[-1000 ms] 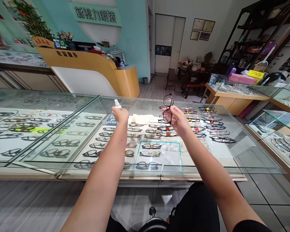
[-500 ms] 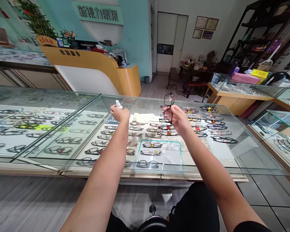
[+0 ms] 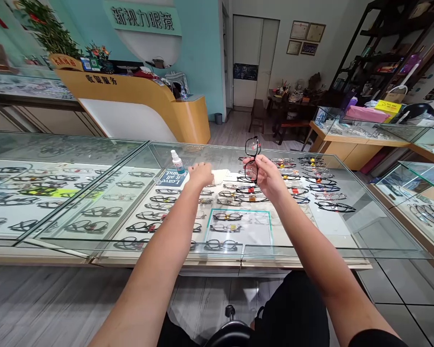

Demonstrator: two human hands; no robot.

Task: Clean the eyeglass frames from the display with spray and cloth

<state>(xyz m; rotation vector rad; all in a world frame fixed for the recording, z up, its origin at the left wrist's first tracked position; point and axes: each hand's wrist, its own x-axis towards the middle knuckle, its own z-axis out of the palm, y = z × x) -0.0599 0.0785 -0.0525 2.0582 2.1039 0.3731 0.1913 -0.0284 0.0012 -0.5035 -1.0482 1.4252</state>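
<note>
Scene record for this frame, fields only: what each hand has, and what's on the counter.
setting: glass display counter, rows of eyeglass frames under the glass
right hand: holds black glasses on end, raised above the counter
left hand: at the near edge of the white cloth; grip not clear
spray bottle: upright on the glass, left of the left hand, apart from it
card: flat on the glass beside the bottle
</note>
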